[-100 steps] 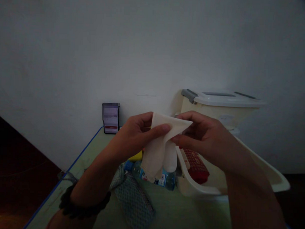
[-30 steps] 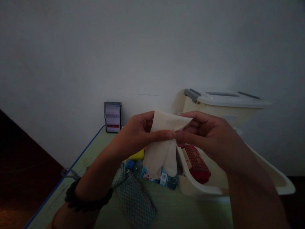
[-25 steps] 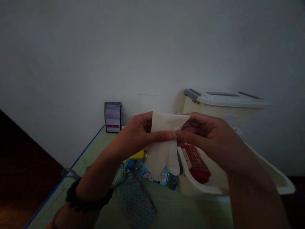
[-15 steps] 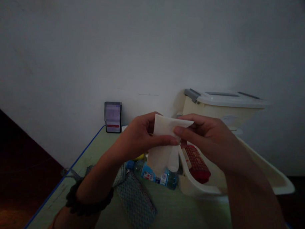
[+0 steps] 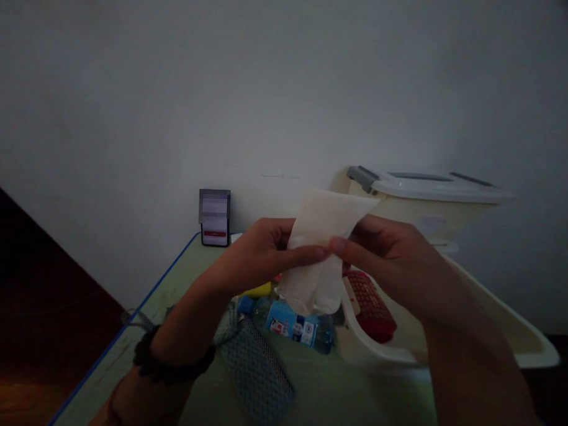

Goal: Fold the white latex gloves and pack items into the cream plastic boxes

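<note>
I hold a pale cream glove (image 5: 321, 245) up in front of me with both hands. My left hand (image 5: 259, 255) pinches its left side, thumb across the front. My right hand (image 5: 385, 254) grips its right edge, fingers closed on it. The glove's cuff stands above my fingers and its finger ends hang below. Under my hands a plastic water bottle (image 5: 292, 324) with a blue label lies on the green table (image 5: 333, 401).
A cream tub (image 5: 503, 326) holds a red object (image 5: 371, 306). Behind it stands a lidded storage box (image 5: 424, 196). A phone (image 5: 214, 218) leans on the wall. A mesh pouch (image 5: 254, 376) and a yellow item (image 5: 257, 291) lie near the bottle. The table's left edge (image 5: 121, 338) is blue.
The glove has slid upward between my fingers, so more of it stands above my hands and less hangs below. My view shifted slightly left.
</note>
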`<state>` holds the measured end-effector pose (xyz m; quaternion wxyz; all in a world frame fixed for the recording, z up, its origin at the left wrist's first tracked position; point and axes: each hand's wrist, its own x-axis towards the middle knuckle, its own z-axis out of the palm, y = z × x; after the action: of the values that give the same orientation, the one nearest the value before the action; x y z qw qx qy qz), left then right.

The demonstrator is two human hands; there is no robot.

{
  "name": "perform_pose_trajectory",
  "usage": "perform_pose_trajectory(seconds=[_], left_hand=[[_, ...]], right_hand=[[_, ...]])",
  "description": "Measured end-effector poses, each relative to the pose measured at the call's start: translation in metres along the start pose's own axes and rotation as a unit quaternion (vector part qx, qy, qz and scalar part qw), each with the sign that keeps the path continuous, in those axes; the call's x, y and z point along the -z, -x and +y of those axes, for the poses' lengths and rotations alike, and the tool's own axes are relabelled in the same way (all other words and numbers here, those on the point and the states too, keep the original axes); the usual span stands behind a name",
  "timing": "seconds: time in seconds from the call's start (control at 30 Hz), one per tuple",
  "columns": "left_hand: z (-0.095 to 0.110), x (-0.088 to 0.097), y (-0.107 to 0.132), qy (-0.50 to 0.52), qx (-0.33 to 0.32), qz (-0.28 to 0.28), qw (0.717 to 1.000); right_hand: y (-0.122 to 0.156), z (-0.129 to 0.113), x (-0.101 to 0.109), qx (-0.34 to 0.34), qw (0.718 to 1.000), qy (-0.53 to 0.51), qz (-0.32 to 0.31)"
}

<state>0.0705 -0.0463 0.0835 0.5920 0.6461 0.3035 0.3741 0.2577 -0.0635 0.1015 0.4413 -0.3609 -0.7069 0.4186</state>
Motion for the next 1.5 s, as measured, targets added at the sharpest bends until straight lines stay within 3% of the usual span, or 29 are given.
perform_pose_trajectory(seconds=[0.07,0.17,0.27,0.5,0.7,0.9,1.13,1.37,1.5], left_hand=[[0.001,0.001,0.001,0.005,0.014,0.002,1.000],[0.000,0.001,0.001,0.019,0.031,-0.043,0.998],[-0.003,0.002,0.000,0.009,0.043,-0.088,0.995],[-0.001,0.005,-0.001,0.003,0.054,-0.130,0.990],[0.000,0.006,0.003,-0.011,0.068,-0.147,0.987],[-0.004,0.011,0.002,0.093,0.072,-0.181,0.976],[-0.008,0.019,0.002,0.081,0.058,-0.154,0.983],[-0.004,0.017,0.001,0.035,0.094,-0.136,0.986],[-0.001,0.017,0.002,0.024,0.089,-0.126,0.988]], right_hand=[[0.000,0.000,-0.002,-0.007,1.000,-0.005,0.005],[-0.001,0.000,-0.003,-0.007,0.998,-0.010,0.058],[-0.002,0.001,-0.003,0.021,0.994,-0.014,0.106],[-0.003,0.001,-0.006,0.057,0.983,0.001,0.177],[-0.002,0.002,-0.009,0.042,0.988,-0.010,0.151],[-0.003,0.006,-0.008,0.084,0.979,0.056,0.175],[-0.001,0.005,-0.010,0.141,0.947,0.173,0.231],[0.002,0.003,-0.012,0.193,0.909,0.269,0.254],[0.002,0.002,-0.010,0.224,0.881,0.354,0.220]])
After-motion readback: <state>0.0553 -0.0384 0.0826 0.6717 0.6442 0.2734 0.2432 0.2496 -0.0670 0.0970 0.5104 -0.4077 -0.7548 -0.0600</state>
